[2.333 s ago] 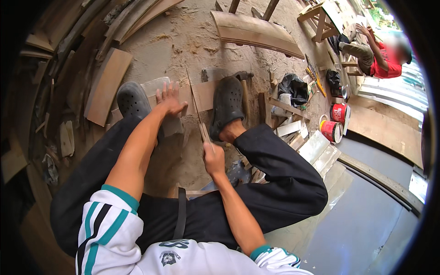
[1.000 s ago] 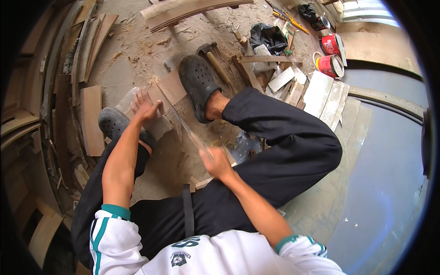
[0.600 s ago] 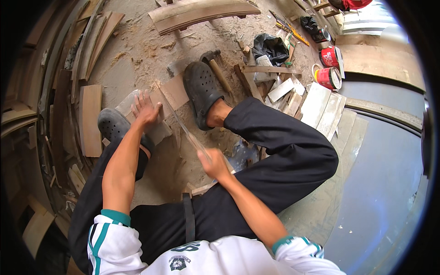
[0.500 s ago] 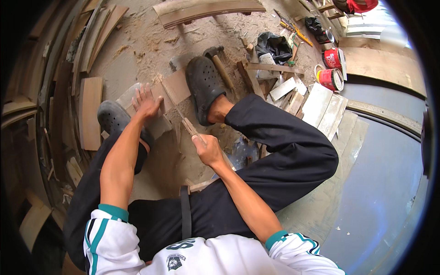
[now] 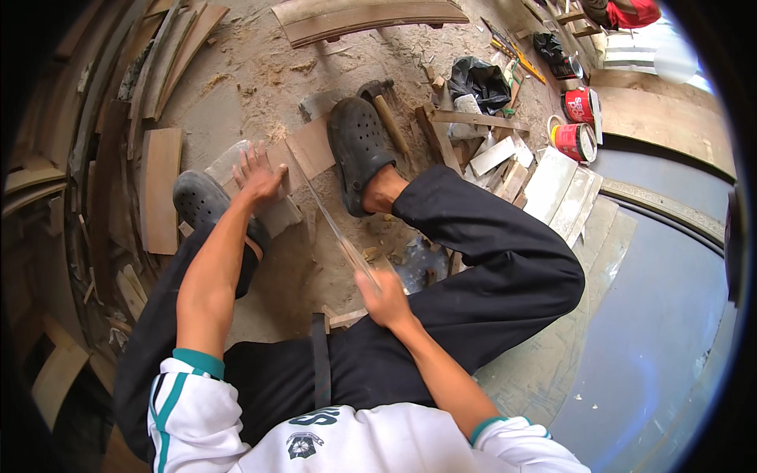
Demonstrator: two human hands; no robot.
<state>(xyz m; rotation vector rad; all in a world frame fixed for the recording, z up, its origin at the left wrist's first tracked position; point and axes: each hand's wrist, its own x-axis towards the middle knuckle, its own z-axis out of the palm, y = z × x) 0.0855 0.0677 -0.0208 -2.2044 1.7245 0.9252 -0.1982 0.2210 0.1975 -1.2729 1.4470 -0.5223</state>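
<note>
My left hand [image 5: 259, 175] lies with fingers spread on a wooden board [image 5: 314, 148] on the floor, left of the saw line. My right hand [image 5: 384, 297], slightly blurred, is closed round the handle of a handsaw [image 5: 322, 203]. The thin blade slants up and left, its far end meeting the board between my feet. Black clogs cover both feet: the left clog [image 5: 200, 197] stands by the board's left end, the right clog [image 5: 359, 146] at its right end. Fingers of my right hand hide part of the handle.
A hammer [image 5: 391, 124] lies beside my right clog. Wood offcuts [image 5: 493, 155], a black plastic bag [image 5: 479, 83] and red cans [image 5: 574, 142] are on the right. Planks [image 5: 162, 189] are stacked on the left. A long board [image 5: 367, 22] lies ahead. Sawdust covers the floor.
My right hand has drawn the handsaw back toward me and to the right, so more of the blade shows. My left hand stays on the board.
</note>
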